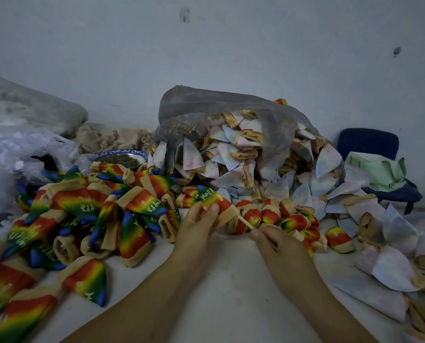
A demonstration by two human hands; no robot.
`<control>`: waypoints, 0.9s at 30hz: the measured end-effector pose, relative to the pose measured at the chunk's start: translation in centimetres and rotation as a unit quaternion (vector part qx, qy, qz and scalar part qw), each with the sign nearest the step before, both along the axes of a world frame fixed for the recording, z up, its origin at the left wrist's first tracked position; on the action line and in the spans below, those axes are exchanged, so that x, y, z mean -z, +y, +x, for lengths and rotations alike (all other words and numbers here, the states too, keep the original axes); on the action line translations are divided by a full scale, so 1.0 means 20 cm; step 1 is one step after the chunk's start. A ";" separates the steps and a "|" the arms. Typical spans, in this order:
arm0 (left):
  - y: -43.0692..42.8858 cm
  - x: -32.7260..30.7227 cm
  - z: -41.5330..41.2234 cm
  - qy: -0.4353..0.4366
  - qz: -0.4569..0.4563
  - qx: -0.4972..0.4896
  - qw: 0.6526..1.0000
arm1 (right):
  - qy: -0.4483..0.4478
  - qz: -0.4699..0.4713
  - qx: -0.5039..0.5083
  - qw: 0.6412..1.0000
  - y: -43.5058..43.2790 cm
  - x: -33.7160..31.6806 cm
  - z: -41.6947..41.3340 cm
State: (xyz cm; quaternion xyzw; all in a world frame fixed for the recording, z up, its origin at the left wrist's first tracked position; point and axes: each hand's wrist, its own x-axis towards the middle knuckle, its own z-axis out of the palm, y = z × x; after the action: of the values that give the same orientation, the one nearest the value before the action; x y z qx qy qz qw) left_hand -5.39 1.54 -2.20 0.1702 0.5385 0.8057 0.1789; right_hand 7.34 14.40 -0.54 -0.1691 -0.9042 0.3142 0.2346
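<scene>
Rainbow sock (210,198) is held just above table (231,280), centre. L hand (197,220) grips its body, thumb on top. R hand (278,241) pinches thin tan strip (245,222) at the cuff. Prob light, soft, stretchy, non-fragile. Best hold: the thicker cuff, not the tip.

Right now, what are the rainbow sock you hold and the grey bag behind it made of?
Rainbow sock: soft knit fabric, matte, probably printed; it folds limply and ends in a tan cuff. Grey bag: thin plastic film, likely; it is see-through, wrinkled, faintly shiny, with pale pieces showing through.
</scene>
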 end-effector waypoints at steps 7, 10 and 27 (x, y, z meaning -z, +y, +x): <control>0.00 -0.06 0.04 -0.099 0.085 0.069 0.989 | -0.023 0.077 -0.016 0.997 0.01 0.04 -0.02; 0.00 -0.06 0.05 -0.114 0.085 0.075 0.987 | -0.015 0.102 -0.002 0.995 0.00 0.05 -0.02; 0.00 -0.06 0.05 0.102 -0.126 -0.053 0.985 | 0.007 0.159 0.011 0.987 0.01 0.01 0.01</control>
State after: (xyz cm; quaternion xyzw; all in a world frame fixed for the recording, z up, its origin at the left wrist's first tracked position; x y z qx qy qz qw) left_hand -4.32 1.51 -1.07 0.1985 0.6595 0.7181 0.1001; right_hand 7.47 14.60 -0.79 -0.1379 -0.9390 0.1652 0.2682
